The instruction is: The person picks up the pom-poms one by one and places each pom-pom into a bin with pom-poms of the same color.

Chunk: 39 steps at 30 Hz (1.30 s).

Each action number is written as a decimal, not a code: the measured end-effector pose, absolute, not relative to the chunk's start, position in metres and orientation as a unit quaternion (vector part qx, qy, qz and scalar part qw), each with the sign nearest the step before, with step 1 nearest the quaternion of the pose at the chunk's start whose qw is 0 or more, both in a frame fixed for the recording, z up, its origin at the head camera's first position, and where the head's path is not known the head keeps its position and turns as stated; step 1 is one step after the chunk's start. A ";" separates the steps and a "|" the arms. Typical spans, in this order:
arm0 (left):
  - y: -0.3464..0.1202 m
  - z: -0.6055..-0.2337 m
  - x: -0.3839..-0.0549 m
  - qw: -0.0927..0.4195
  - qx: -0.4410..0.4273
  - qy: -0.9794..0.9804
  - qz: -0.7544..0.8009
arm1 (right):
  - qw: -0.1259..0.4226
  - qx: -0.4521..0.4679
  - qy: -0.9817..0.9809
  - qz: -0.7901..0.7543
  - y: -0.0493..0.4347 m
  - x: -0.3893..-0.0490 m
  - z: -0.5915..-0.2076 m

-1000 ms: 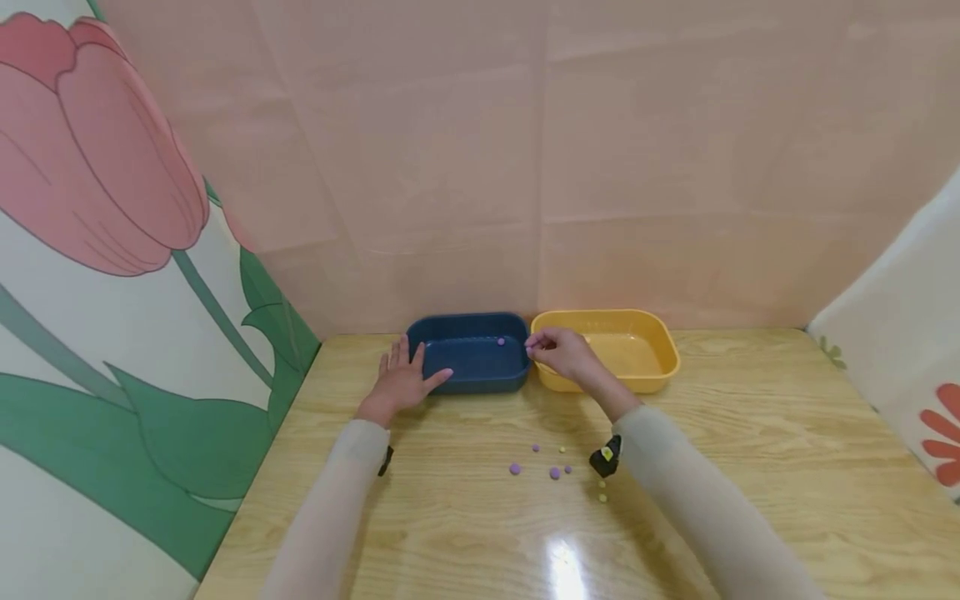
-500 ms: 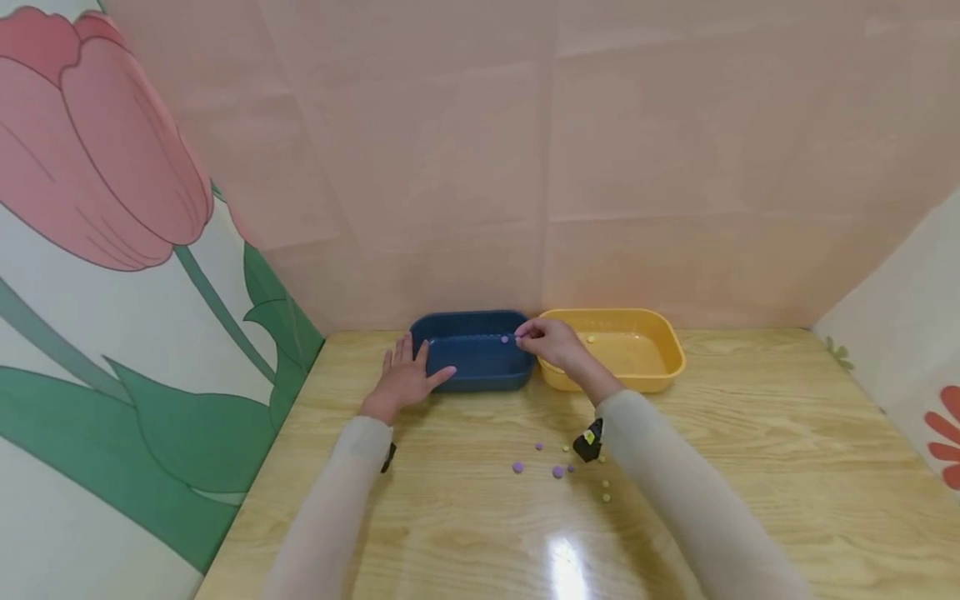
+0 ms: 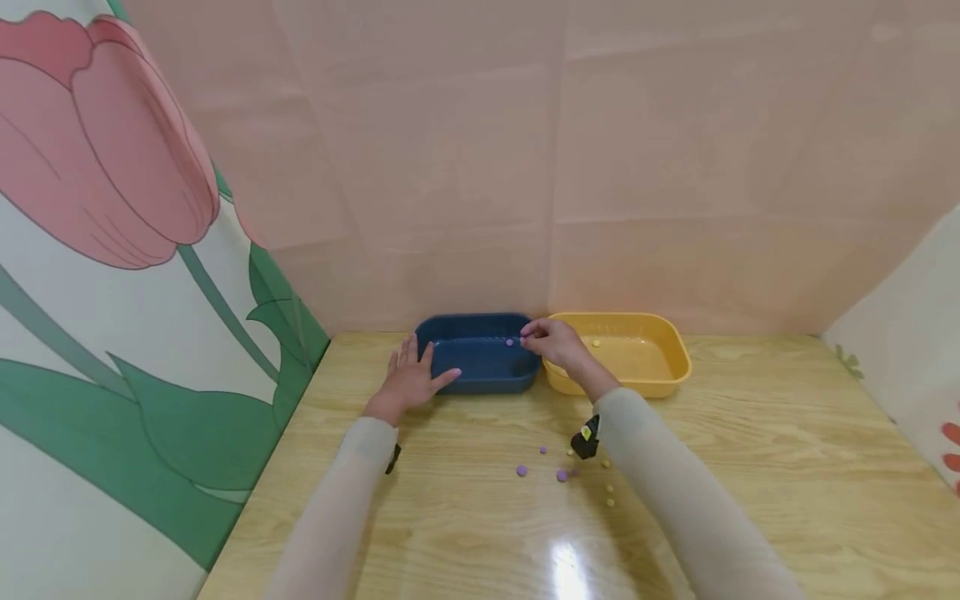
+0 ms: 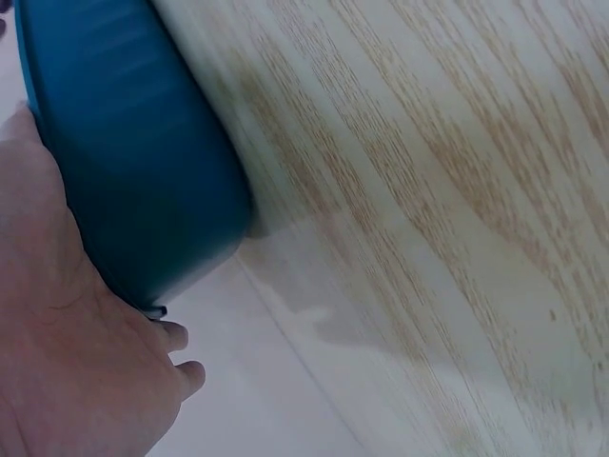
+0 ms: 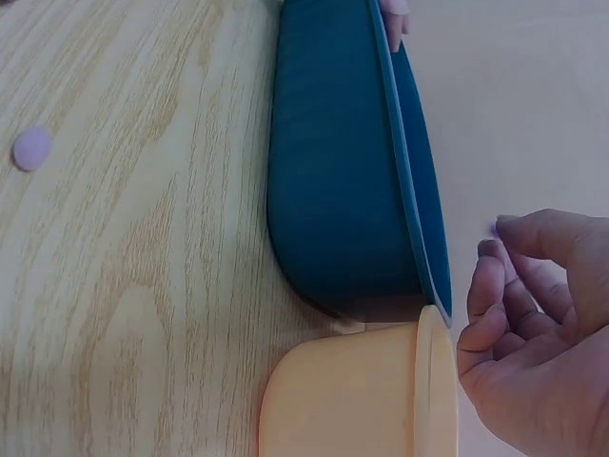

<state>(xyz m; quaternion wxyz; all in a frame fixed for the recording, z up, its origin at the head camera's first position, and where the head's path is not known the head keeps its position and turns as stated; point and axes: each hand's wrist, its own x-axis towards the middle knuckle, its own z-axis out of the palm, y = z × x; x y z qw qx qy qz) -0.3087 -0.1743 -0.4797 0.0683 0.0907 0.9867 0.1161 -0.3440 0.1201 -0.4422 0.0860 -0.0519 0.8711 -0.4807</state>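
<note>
My left hand (image 3: pixel 408 383) lies with spread fingers across the left end of a blue bin (image 3: pixel 483 387); the left wrist view shows the hand (image 4: pixel 86 352) right along the rim. Above the bin's right end, my right hand (image 3: pixel 561 348) pinches a small purple piece (image 5: pixel 495 228) between thumb and finger, mostly hidden by the fingertips. Another small round purple piece (image 3: pixel 509 342) sits inside the blue bin. Close beside it stands a yellow bin (image 3: pixel 656 387) with a small yellow piece (image 3: pixel 596 343) in it; my right wrist passes over its front left corner.
Several small purple pieces (image 3: pixel 522 471) and yellow pieces (image 3: pixel 610 502) are scattered on the wooden table (image 3: pixel 450 500) in front of the bins. A pink cloth backdrop (image 3: pixel 420 208) rises behind them. A tulip-patterned panel (image 3: pixel 150 333) borders the left side.
My right hand has moved left from the gap between the bins to over the blue bin, keeping its pinch. The yellow piece in the yellow bin has come into view. The left hand stays put.
</note>
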 end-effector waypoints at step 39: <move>-0.177 -0.473 -0.306 0.075 0.090 0.982 0.151 | 0.072 -0.121 0.863 -0.484 0.179 -0.277 -0.440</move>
